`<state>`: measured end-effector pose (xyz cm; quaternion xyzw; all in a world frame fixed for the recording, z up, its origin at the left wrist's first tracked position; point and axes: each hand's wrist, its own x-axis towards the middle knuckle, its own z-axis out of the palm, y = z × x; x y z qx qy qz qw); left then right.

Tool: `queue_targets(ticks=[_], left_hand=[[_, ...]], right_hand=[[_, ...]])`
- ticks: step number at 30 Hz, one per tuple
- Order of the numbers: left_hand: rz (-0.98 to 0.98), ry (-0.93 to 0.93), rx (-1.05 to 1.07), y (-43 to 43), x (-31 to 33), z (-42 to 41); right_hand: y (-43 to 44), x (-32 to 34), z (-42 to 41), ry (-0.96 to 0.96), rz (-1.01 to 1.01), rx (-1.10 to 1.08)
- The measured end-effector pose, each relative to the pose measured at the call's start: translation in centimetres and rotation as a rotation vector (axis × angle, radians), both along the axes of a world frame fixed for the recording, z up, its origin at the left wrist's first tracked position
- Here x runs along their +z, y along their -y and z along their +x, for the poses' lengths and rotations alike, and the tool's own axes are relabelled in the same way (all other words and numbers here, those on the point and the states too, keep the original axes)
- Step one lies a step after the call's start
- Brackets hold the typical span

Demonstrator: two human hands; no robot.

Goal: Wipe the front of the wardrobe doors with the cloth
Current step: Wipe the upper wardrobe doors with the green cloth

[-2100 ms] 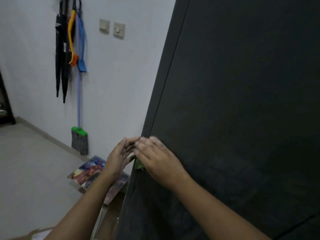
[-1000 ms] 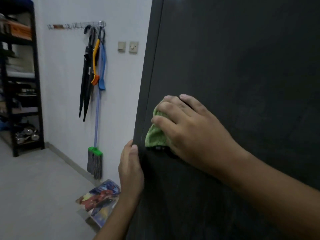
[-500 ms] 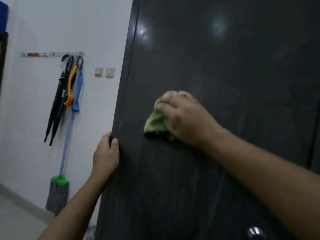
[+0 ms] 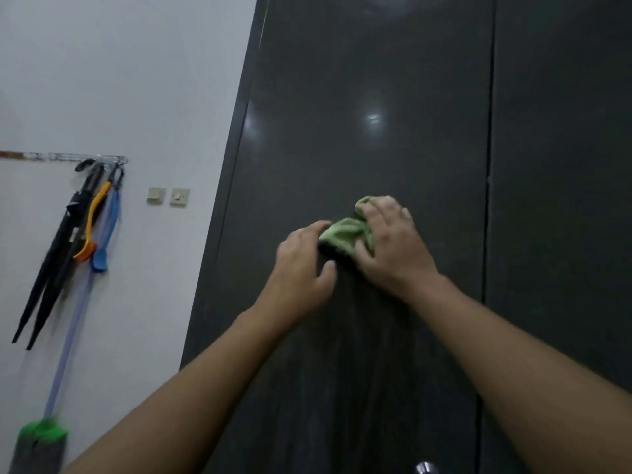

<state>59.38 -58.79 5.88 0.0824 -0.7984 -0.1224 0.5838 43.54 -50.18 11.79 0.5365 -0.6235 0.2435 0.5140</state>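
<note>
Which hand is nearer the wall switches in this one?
Left. The left hand is over the door, right of the switches and a little lower; the right hand is farther right, holding the cloth against the door.

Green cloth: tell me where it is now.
In the head view, the green cloth sits mid-frame against the wardrobe door, gripped by the right hand, the left hand just left of it.

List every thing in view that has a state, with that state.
wardrobe door, shut, glossy with reflections.
green cloth, bunched, pressed against the door.
right hand, grips the cloth.
left hand, fingers relaxed, touching the cloth's left edge.
umbrellas, folded, hanging from the wall rack.
broom, upright against the wall.
</note>
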Motion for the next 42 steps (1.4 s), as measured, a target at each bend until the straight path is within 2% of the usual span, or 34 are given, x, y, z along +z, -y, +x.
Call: queue_targets(ticks=[4,7,10,14,17,20,22,24,28,33,36,40,42], left_hand=[[-0.047,0.149,-0.034,-1.3,2.6,-3.5],[-0.024,0.131,-0.062,-2.9,1.5,-5.5],[0.075,0.046,-0.106,-4.3,0.9,-7.1],[0.016,0.180,-0.063,-6.2,0.6,-9.2],[-0.105,0.080,0.051,-5.9,0.1,-10.6],[-0.093,-0.055,0.051,-5.5,-0.2,-12.0],[-0.114,-0.113,0.055,-6.1,0.4,-13.4],[-0.192,-0.113,0.056,-7.2,1.8,-15.2],[-0.355,-0.072,0.032,-10.0,3.4,-18.5],[-0.630,0.002,0.020,-11.4,0.7,-20.8],[-0.837,0.163,0.009,-11.0,-2.0,-20.1],[-0.985,0.426,0.010,-10.1,-2.7,-18.4],[-1.044,0.423,0.079,-9.3,-1.2,-18.0]], right_hand=[[-1.6,-2.5,0.2,0.021,0.291,0.031],[-3.1,-2.5,0.1,0.106,0.436,0.050],[-4.6,-2.2,-0.6,0.101,0.372,0.127],[-7.8,-1.5,-1.9,0.140,0.293,0.114],[-11.4,-0.1,-4.1,0.022,0.315,-0.125],[-15.7,1.5,-6.5,0.161,0.149,-0.312],[-18.0,1.9,-8.3,0.302,0.145,-0.389],[-19.5,1.3,-9.9,0.398,0.186,-0.360],[-20.7,0.1,-11.7,0.434,0.175,-0.183],[-20.5,0.3,-12.0,0.441,0.150,-0.159],[-20.4,0.1,-12.0,0.428,0.153,-0.181],[-20.7,0.0,-11.8,0.418,0.161,-0.212],[-20.8,-0.1,-11.8,0.407,0.166,-0.233]])
